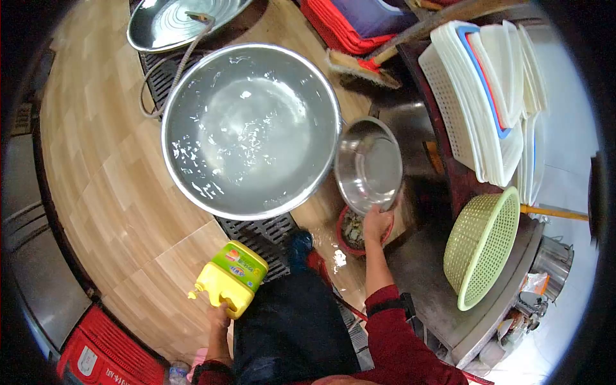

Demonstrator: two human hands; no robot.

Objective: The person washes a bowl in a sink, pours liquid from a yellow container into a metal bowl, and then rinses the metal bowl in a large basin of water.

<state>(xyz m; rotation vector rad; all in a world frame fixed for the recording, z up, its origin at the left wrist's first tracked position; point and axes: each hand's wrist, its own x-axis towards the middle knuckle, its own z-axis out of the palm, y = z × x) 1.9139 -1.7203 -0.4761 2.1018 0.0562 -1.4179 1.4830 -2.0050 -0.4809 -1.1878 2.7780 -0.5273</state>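
Note:
My left hand [219,316] is closed on the handle of a yellow jug [239,273] with a green label, held low at the left of my legs. At the right, my right hand [377,223] grips the near rim of a steel bowl [369,164], whose inside shows. Below that bowl is a red container [347,240] with scraps in it, partly hidden by the bowl and my hand. A large round metal basin [250,131] holding water stands on the floor ahead, just left of the steel bowl.
Another metal basin [163,29] with a hose [187,61] is at the upper left. White baskets [449,83] and a green colander [471,250] stand at the right. A brush [359,67] leans near red crates [327,25]. Floor grates [256,240] run beneath the large basin.

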